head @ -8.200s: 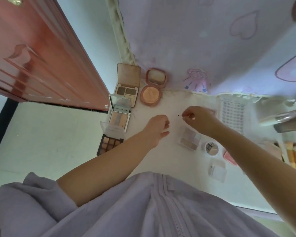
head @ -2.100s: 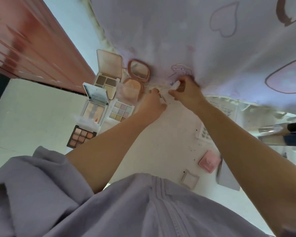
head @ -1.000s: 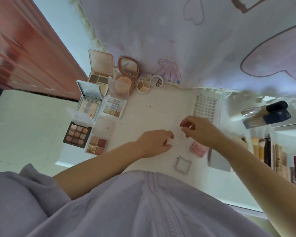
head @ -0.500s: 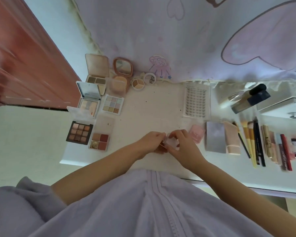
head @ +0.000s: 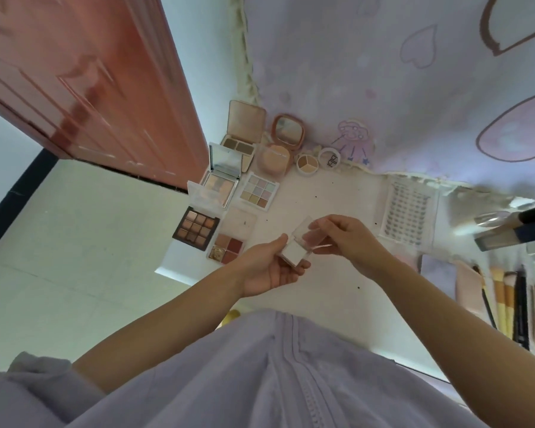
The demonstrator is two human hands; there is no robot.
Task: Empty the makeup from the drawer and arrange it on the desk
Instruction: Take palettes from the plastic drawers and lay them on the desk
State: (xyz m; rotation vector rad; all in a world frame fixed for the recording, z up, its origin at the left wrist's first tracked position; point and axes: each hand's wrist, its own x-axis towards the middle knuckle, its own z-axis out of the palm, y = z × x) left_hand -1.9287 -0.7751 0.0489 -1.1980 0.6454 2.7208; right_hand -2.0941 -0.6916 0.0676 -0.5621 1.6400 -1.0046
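Both our hands share one grip on a small clear compact point(head: 294, 254) above the counter point(head: 322, 193): our left hand point(head: 271, 267) cradles the white base, fingers curled under it, while our right hand point(head: 346, 239) pinches the transparent lid, tilted open. Open eyeshadow palettes point(head: 198, 228) lie grouped at the counter's left end, brushes point(head: 504, 301) at the right.

A home bedroom — heart-print curtain point(head: 383, 72) (pink door point(head: 74, 72)).
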